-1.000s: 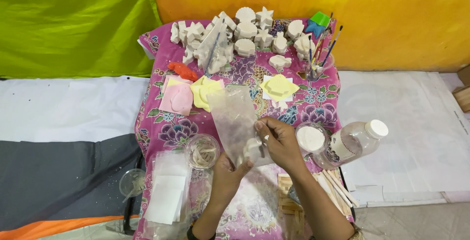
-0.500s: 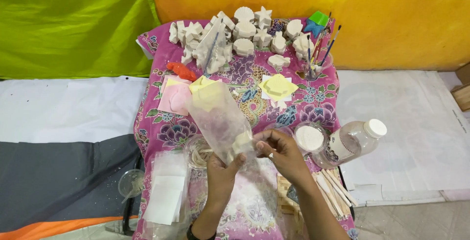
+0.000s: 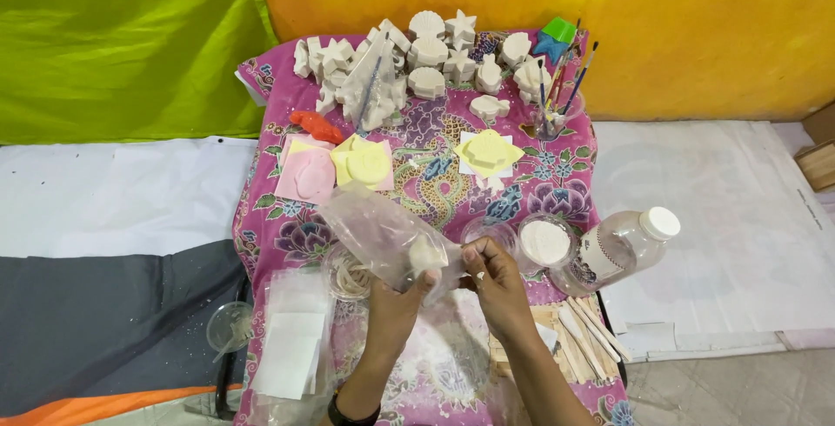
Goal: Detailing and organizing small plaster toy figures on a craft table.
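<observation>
My left hand grips a clear plastic bag that slants up to the left, with a small white plaster piece inside near my fingers. My right hand pinches the bag's lower end from the right. Both hands hover over a pink flowered cloth on a low table. Beneath the bag sits a clear cup with pale strips in it.
White plaster figures crowd the cloth's far end beside a cup of brushes. Painted yellow, pink and red pieces lie mid-cloth. A cup of white powder, a tilted bottle, wooden sticks and folded plastic surround my hands.
The bag has swung from upright to slanting left and lower. My hands have shifted slightly left along its lower end, with the white piece now near my left fingers.
</observation>
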